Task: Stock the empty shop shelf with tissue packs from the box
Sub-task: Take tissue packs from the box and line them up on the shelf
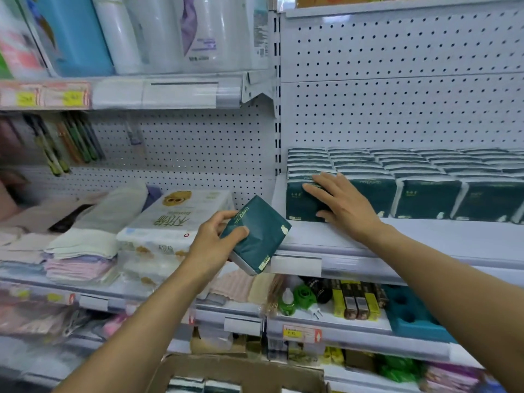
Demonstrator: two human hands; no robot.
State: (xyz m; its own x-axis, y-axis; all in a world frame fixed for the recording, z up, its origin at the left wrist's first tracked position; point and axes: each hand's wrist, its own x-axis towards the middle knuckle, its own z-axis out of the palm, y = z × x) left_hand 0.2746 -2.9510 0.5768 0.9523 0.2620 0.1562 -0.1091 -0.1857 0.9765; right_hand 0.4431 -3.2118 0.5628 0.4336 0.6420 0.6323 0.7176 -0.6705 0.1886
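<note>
Step in hand: placing, mid-restock. A green tissue pack (256, 235) is gripped by the left hand (218, 236), held tilted just off the front-left corner of the shelf (425, 239). The right hand (344, 201), fingers spread flat & holding nothing, is pressed on the leftmost stocked packs (397, 180). Box (241, 375) is seen below w/ more packs. Next, prob.: pack to be turned upright & slotted in front of the rows, edges squared.

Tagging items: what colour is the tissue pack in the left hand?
Dark green tissue pack, white edges, in left hand; head view.
</note>
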